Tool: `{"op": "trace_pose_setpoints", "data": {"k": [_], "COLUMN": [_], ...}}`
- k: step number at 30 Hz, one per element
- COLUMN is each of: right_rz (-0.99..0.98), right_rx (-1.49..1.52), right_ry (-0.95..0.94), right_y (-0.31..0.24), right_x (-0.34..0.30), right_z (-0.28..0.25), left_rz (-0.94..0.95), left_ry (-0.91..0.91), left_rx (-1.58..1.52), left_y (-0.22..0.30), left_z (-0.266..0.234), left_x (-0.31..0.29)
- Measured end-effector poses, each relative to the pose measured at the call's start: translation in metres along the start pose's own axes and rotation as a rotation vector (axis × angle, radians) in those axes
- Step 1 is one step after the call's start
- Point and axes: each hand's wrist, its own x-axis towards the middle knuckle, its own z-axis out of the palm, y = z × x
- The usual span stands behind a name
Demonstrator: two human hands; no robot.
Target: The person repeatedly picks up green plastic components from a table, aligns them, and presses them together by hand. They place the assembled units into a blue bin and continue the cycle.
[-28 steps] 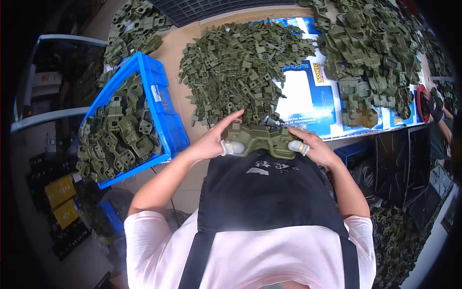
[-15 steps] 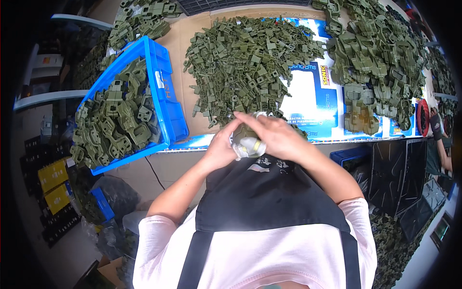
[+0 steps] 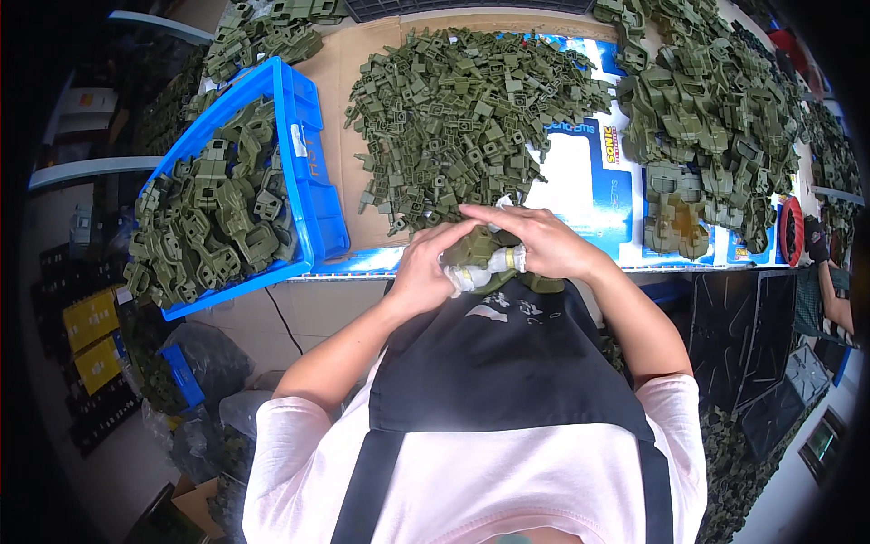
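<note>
Since half a second ago the right hand [image 3: 555, 245] has shifted rightward from the left hand [image 3: 424, 270], baring more of the green plastic part [image 3: 473, 249] clasped between them. It looks like a two-handed pressing or fitting step, so the next move calls for an even grip. Fingers hide much of it, but its long axis seems to run left to right, hand to hand; which end is front I can't tell.

Matt plastic on bulky part [image 3: 469, 249] and small pieces [image 3: 462, 118], glossy smooth plastic on crate [image 3: 319, 213], matt cloth on apron [image 3: 512, 385]
</note>
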Motion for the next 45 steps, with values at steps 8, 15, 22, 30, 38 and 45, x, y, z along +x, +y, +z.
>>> {"op": "trace_pose_setpoints", "data": {"k": [8,15,22,30,38,45], "right_rz": [-0.110,-0.190,-0.104,0.070,0.126,0.114], "right_rx": [0.691,0.113,0.093,0.043,0.599,0.659], "right_ry": [0.576,0.666,0.538,0.547,0.613,0.691], "right_y": [0.002,-0.020,-0.005,0.002,0.037,0.050], "right_x": [-0.006,-0.036,-0.072,-0.125,-0.144,-0.148], "right_z": [-0.009,-0.032,-0.025,-0.012,0.041,0.045], "left_rz": [0.288,0.154,0.198,0.263,-0.094,-0.116], "left_ry": [0.218,-0.096,-0.241,-0.370,-0.280,-0.252], "left_rx": [-0.497,-0.542,-0.237,-0.135,-0.408,-0.416], "left_y": [0.003,0.041,0.058,0.031,0.020,0.022], "left_z": [-0.018,-0.008,0.003,-0.018,0.009,0.016], "left_x": [0.031,0.044,0.052,0.058,0.025,0.021]}}
